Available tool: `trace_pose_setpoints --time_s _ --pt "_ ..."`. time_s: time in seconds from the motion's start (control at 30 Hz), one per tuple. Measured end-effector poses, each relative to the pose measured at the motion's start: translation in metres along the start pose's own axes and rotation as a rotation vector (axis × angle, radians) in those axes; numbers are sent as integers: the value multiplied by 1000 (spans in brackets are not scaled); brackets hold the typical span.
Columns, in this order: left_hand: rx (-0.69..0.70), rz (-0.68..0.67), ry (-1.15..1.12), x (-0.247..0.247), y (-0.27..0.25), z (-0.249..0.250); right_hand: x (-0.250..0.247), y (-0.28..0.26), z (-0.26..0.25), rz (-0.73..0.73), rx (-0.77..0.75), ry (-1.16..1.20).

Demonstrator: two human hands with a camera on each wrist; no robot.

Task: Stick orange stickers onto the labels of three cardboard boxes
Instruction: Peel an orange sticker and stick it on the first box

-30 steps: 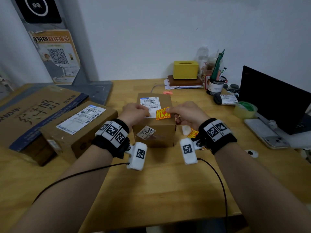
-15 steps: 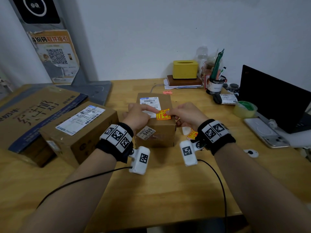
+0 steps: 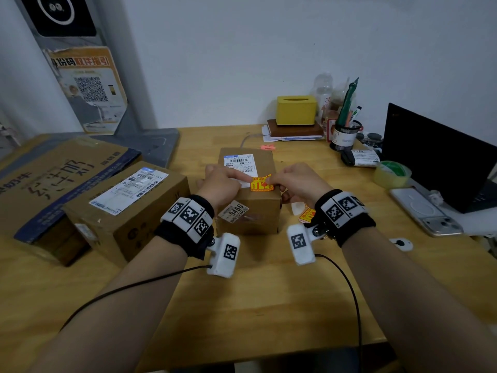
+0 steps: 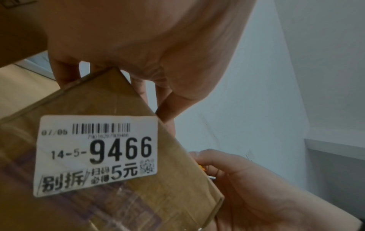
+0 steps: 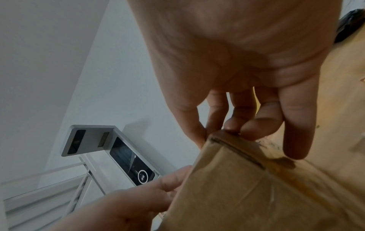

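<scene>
A small cardboard box point(image 3: 250, 211) stands at the table's middle, with a white shipping label point(image 3: 239, 164) on its top. An orange sticker point(image 3: 260, 183) lies over the label's near right corner. My left hand point(image 3: 228, 180) rests on the box top, its straight forefinger pressing beside the sticker's left edge. My right hand point(image 3: 274, 181) pinches the sticker's right edge. In the left wrist view the box's front face carries a 9466 tag point(image 4: 98, 154). The right wrist view shows curled fingertips point(image 5: 235, 125) at the box's top corner.
A medium box point(image 3: 150, 224) with a white label point(image 3: 129, 189) and a large flat box point(image 3: 53, 179) lie to the left. More orange stickers point(image 3: 306, 214) lie right of the small box. A tape roll point(image 3: 392, 173), phone point(image 3: 425, 211) and laptop point(image 3: 441, 157) are at the right.
The sticker has come down from a tilted hold onto the box top. My left forefinger has stretched out to the sticker's left edge.
</scene>
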State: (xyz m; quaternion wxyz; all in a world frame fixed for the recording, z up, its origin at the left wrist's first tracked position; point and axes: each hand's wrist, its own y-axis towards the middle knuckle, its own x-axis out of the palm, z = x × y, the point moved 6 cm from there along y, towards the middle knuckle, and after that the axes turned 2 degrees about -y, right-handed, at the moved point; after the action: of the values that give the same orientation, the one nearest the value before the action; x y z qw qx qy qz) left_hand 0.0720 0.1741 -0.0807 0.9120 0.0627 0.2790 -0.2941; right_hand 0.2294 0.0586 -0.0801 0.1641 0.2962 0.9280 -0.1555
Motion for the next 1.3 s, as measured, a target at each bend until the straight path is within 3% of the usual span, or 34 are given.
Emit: trace_pose_setpoints --time_s 0.47,0.73,1.0,1.3 --pt "-6 -5 -28 -1 5 -4 -7 -7 -13 56 -44 -252" --pt "6 15 -65 6 18 -16 -10 -7 -20 67 18 -543" --pt "-53 30 -101 -4 -1 -7 9 -18 -11 -53 85 -282" --pt "-110 18 -145 -8 1 -11 17 -13 -6 -46 141 -197"
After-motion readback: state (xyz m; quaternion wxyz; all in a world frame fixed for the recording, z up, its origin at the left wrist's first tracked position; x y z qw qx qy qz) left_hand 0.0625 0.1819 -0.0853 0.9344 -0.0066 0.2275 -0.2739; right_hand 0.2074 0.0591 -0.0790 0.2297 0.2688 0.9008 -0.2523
